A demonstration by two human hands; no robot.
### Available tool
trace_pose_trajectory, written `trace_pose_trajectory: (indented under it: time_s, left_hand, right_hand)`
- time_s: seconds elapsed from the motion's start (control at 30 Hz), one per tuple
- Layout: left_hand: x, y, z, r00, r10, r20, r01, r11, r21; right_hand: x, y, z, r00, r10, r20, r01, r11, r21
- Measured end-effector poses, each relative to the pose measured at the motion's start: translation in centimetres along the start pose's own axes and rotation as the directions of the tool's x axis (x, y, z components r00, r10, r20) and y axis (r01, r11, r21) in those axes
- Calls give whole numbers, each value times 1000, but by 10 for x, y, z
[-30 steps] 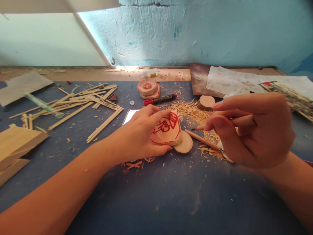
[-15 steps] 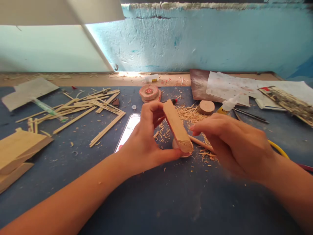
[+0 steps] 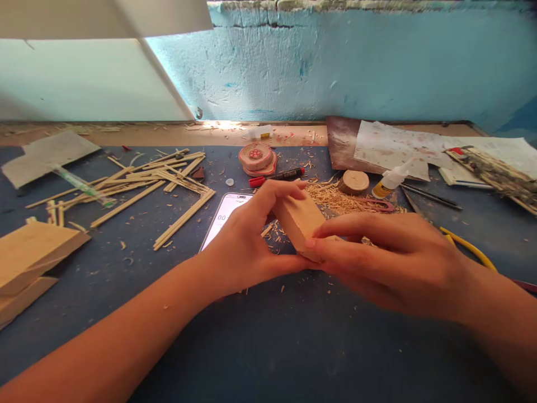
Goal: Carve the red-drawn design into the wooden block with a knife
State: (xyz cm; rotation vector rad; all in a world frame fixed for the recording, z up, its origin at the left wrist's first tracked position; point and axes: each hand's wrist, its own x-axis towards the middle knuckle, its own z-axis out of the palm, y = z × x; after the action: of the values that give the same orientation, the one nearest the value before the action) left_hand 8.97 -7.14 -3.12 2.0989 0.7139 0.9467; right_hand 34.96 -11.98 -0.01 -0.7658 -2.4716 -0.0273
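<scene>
My left hand (image 3: 247, 240) grips a pale wooden slice (image 3: 298, 223) from its left side, thumb under it and fingers over the top. My right hand (image 3: 390, 260) closes on the same slice from the right, fingertips pressed on its near edge. The slice is tilted with its plain back face up, and its drawn side is hidden. It sits just above a blue table (image 3: 260, 341), over a scatter of wood shavings (image 3: 335, 198).
A phone (image 3: 224, 215) lies just left of my hands. Behind are a red marker (image 3: 277, 177), stacked wooden discs (image 3: 257, 158), a small wood round (image 3: 353, 182), a glue bottle (image 3: 390, 181), and yellow-handled pliers (image 3: 465, 246). Wooden sticks (image 3: 138, 184) and wood blocks (image 3: 29, 257) lie left; papers (image 3: 419, 148) right.
The left hand turned the wooden slice from its red-drawn face to its plain back. The right hand put down its thin stick and came in to grip the slice too.
</scene>
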Motion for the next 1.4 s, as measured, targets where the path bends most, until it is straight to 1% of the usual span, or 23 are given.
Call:
trace_pose_trajectory:
  time_s: [0.1, 0.13, 0.2, 0.23, 0.3, 0.53, 0.67, 0.77, 0.87, 0.93, 1.0, 1.07, 1.17, 1.3, 1.33, 1.4]
  left_hand:
    - [2, -4, -6, 997, 37, 64, -50, 977, 208]
    - [2, -6, -8, 995, 26, 100, -50, 969, 242]
    - [1, -11, -11, 983, 0, 184, -48, 966, 255]
    - [1, -12, -12, 980, -9, 200, -43, 965, 257]
    - [0, -13, -12, 979, -18, 201, -36, 965, 261]
    - [-2, -8, -10, 985, -27, 173, -28, 950, 311]
    - [-2, -12, -10, 985, -30, 172, -32, 938, 346]
    - [-1, -13, -10, 986, -22, 164, -35, 940, 339]
    - [1, -12, -11, 988, -24, 153, -24, 953, 303]
    - [1, -11, -10, 990, -48, 133, 10, 963, 268]
    - [1, -10, -10, 990, -104, 97, 81, 973, 214]
    - [1, -8, -8, 983, -177, 48, 170, 977, 126]
    - [2, -6, -7, 960, -279, -27, 278, 960, -38]
    - [6, -3, -5, 928, -355, -116, 328, 923, -201]
    - [7, -2, -5, 916, -377, -136, 340, 911, -233]
    - [9, 0, -5, 875, -455, -166, 395, 869, -298]
  right_hand:
    - [-3, 6, 1, 998, 16, 63, -17, 1000, 13]
    - [-3, 9, 2, 995, 20, 96, -22, 1000, 16]
    - [-5, 16, 5, 985, 22, 171, -26, 999, 23]
    - [-5, 18, 6, 979, 23, 201, -29, 999, 26]
    - [-6, 22, 7, 972, 23, 233, -32, 999, 35]
    - [-8, 23, 3, 962, 16, 271, -39, 996, 80]
    - [-8, 23, 3, 963, 8, 268, -30, 996, 79]
    - [-8, 23, 5, 964, 13, 264, -37, 996, 86]
    - [-7, 22, 4, 964, 16, 264, -43, 995, 95]
    - [-7, 21, 4, 966, 13, 257, -31, 997, 67]
    - [-7, 20, 4, 970, 8, 245, -14, 1000, 23]
    - [-6, 19, 5, 975, 1, 223, 4, 1000, -21]
    - [-6, 18, 7, 986, 14, 167, 1, 996, -89]
    - [-4, 16, 8, 994, 42, 105, -28, 991, -133]
    - [-3, 16, 8, 994, 46, 96, -33, 990, -136]
    - [-2, 16, 8, 994, 70, 88, -58, 989, -133]
